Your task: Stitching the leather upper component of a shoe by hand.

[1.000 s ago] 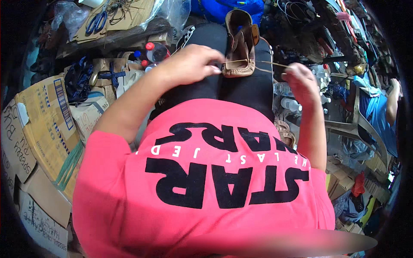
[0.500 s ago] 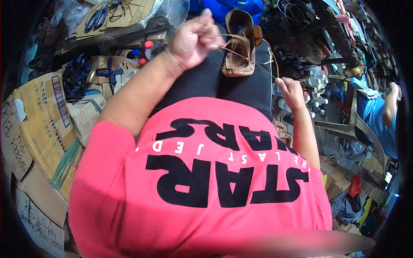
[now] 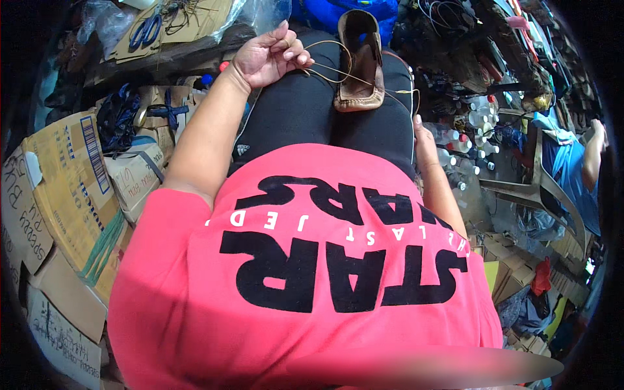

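A brown leather moccasin [image 3: 361,101] with a gathered toe lies across my dark-trousered thighs, its opening facing up. A thin tan cord [image 3: 331,70] crosses its toe end, with slack loops on both sides. My left hand [image 3: 273,57] is raised to the left of the shoe, palm partly up, fingers curled closed on the cord. My right hand [image 3: 424,140] is low beside my right thigh, its fingers straight and close together. The cord's right-hand side comes down to those fingertips, which appear to pinch it; the far side of the hand is hidden.
Cardboard boxes [image 3: 65,188] crowd my left side. Blue-handled scissors [image 3: 145,31] lie on cardboard at the upper left. A blue bag [image 3: 312,12] sits beyond my knees. Several plastic bottles [image 3: 478,117] and a chair [image 3: 543,185] are on the right, near another person's arm [image 3: 590,156].
My left hand has moved left and slightly down, away from the shoe, with the cord. My right hand has dropped lower and nearer my thigh. The moccasin has shifted slightly.
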### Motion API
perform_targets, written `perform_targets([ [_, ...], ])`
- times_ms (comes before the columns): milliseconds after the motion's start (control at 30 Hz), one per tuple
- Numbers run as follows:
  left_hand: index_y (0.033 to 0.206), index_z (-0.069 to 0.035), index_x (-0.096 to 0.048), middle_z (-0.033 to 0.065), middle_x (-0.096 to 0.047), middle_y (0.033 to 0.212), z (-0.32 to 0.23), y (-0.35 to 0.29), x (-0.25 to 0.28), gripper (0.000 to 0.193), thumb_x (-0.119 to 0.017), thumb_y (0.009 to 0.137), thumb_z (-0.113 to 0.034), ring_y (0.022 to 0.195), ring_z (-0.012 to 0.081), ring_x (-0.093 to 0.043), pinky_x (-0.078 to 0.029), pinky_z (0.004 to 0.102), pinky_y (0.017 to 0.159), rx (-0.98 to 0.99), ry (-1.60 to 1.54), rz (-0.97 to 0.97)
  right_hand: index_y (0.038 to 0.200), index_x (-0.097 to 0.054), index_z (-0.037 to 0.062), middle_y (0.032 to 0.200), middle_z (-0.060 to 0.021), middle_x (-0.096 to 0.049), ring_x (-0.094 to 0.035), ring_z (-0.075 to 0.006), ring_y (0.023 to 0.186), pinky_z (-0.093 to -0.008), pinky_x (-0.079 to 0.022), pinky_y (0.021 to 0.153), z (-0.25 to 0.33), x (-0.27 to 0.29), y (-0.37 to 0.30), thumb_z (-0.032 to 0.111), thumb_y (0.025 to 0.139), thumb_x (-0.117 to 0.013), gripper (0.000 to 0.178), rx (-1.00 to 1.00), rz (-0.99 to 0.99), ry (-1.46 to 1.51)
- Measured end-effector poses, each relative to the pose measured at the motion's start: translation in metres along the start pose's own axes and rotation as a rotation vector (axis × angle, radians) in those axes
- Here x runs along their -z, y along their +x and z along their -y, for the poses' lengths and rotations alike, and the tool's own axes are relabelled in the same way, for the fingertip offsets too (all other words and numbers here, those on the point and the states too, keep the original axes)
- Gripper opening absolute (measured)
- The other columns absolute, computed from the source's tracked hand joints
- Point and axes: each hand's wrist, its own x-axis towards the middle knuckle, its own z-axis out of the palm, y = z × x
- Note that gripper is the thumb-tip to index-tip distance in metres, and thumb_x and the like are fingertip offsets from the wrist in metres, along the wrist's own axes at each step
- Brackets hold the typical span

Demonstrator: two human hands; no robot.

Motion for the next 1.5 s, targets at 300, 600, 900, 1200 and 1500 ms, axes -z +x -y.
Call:
perform_targets([
  [300,0.060,-0.014,-0.034,0.0004,-0.037,0.063,0.000,-0.002,-0.001,0.047,-0.039,0.098,-0.040,0.075,0.0184,-0.048,-0.041,0.0372,0.095,0.009,0.027,0.062,0.096,-0.065,-0.0022,0.086,-0.0030,-0.066,-0.059,-0.0099,0.073,-0.0242,-0.045,0.069,-0.014,0.002,0.025,0.033,0.096,-0.046,0.040,0.104,0.037,0.014],
  [600,0.059,-0.014,-0.034,0.0004,-0.037,0.063,-0.001,-0.001,-0.001,0.047,-0.040,0.098,-0.040,0.074,0.0179,-0.048,-0.041,0.0377,0.094,0.023,0.033,0.049,0.098,-0.065,-0.0020,0.087,-0.0050,-0.067,-0.060,-0.0121,0.075,-0.0256,-0.046,0.070,-0.014,0.000,0.023,0.035,0.096,-0.046,0.041,0.022,0.010,-0.009],
  [900,0.060,-0.014,-0.034,0.0005,-0.036,0.063,0.000,-0.001,0.000,0.046,-0.039,0.098,-0.040,0.073,0.0179,-0.047,-0.041,0.0379,0.094,0.011,0.040,0.059,0.102,-0.065,-0.0024,0.093,-0.0071,-0.067,-0.061,-0.0142,0.079,-0.0265,-0.047,0.074,-0.009,-0.002,0.020,0.033,0.095,-0.045,0.041,0.024,0.003,-0.003],
  [1200,0.061,-0.014,-0.034,0.0004,-0.035,0.063,0.000,-0.002,0.000,0.046,-0.039,0.098,-0.040,0.074,0.0180,-0.046,-0.041,0.0374,0.095,0.011,0.045,0.064,0.103,-0.064,-0.0023,0.094,-0.0072,-0.067,-0.062,-0.0146,0.081,-0.0269,-0.047,0.075,-0.005,-0.006,0.017,0.033,0.095,-0.044,0.041,0.003,0.002,0.002],
  [1500,0.061,-0.014,-0.034,0.0006,-0.036,0.063,0.000,-0.001,0.000,0.046,-0.039,0.098,-0.039,0.074,0.0177,-0.046,-0.041,0.0367,0.095,0.003,0.052,0.070,0.102,-0.065,0.0000,0.091,-0.0050,-0.067,-0.061,-0.0125,0.076,-0.0260,-0.047,0.071,-0.009,-0.004,0.019,0.035,0.095,-0.046,0.041,-0.021,0.013,0.099],
])
